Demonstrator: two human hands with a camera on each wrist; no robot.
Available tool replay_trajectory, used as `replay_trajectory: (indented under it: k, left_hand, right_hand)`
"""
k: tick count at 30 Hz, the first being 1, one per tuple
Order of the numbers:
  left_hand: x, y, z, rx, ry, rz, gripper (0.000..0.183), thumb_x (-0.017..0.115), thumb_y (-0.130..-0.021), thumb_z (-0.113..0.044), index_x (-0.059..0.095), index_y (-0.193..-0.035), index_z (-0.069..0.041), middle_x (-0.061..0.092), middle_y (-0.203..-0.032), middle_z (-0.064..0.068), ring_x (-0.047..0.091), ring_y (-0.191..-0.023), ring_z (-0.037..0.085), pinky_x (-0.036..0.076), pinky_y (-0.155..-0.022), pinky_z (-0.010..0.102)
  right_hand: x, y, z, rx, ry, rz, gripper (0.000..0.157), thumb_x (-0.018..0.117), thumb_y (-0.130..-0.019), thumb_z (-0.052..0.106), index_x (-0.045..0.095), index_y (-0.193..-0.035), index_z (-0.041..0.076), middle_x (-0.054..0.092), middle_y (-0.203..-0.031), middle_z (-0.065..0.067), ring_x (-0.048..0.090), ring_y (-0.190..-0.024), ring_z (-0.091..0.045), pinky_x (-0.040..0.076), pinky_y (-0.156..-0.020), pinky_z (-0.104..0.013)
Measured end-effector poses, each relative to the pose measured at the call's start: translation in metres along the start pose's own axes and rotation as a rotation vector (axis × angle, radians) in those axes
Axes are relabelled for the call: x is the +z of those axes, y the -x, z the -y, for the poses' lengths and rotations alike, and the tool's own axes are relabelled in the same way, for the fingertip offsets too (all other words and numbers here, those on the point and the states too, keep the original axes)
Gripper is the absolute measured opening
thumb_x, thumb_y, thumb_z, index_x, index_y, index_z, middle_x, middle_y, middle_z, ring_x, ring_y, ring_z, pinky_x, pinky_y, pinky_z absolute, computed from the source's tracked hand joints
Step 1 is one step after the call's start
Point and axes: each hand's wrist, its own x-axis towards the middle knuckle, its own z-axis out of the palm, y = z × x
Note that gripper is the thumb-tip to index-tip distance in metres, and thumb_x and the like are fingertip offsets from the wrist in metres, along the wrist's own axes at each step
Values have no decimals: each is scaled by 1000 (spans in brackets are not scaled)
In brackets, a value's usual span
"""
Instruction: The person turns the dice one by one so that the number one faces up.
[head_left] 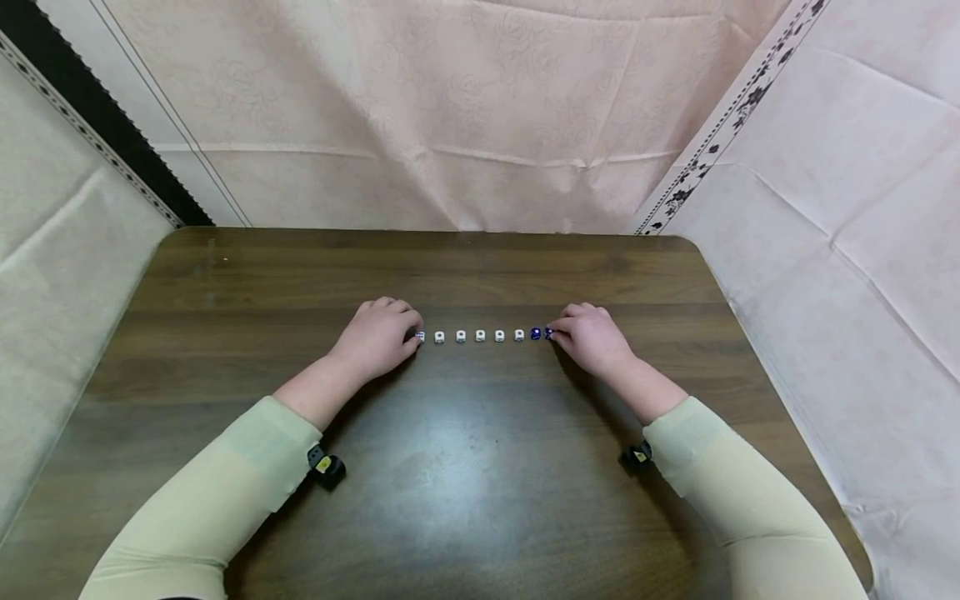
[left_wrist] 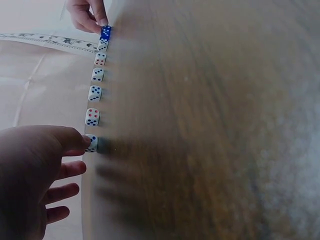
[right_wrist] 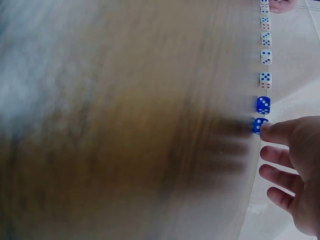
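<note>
A straight row of several small dice crosses the middle of the table. At its left end, my left hand pinches a white die between thumb and finger. The other fingers of that hand are spread apart. My right hand holds a blue die by thumb and fingertip at the right end, partly covering it. Beside that one stands a second blue die, with a small gap between them. The other white dice stand between, spaced apart, with blue and red pips showing in the wrist views.
The brown wooden table has rounded far corners. Pale patterned cloth hangs behind it, and more white cloth covers the right side. Each wrist carries a small black camera on a strap.
</note>
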Motion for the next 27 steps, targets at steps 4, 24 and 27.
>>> replay_trajectory:
  k: [4, 24, 27]
  left_hand:
    - [0, -1, -1, 3, -20, 6, 15, 59, -88, -33, 64, -96, -21, 58, -108, 2, 47, -113, 28, 33, -96, 49]
    - [-1, -3, -4, -3, -51, 19, 17, 55, -89, -33, 66, -96, -21, 57, -114, 4, 45, -115, 29, 32, -98, 50]
    - [-1, -3, -4, -10, -54, 17, 20, 53, -90, -32, 67, -98, -22, 57, -115, 5, 45, -116, 30, 32, -97, 51]
  right_hand:
    - [0, 0, 0, -3, -1, -6, 14, 66, -85, 20, 73, -96, 14, 62, -89, -1, 55, -84, -21, 40, -74, -40]
    - [2, 0, -3, -19, -2, -19, 14, 67, -85, 21, 73, -95, 14, 63, -89, -1, 56, -84, -22, 41, -74, -41]
    - [2, 0, -3, -24, -2, -24, 14, 67, -85, 21, 73, -95, 14, 63, -89, -2, 56, -83, -22, 41, -75, -42]
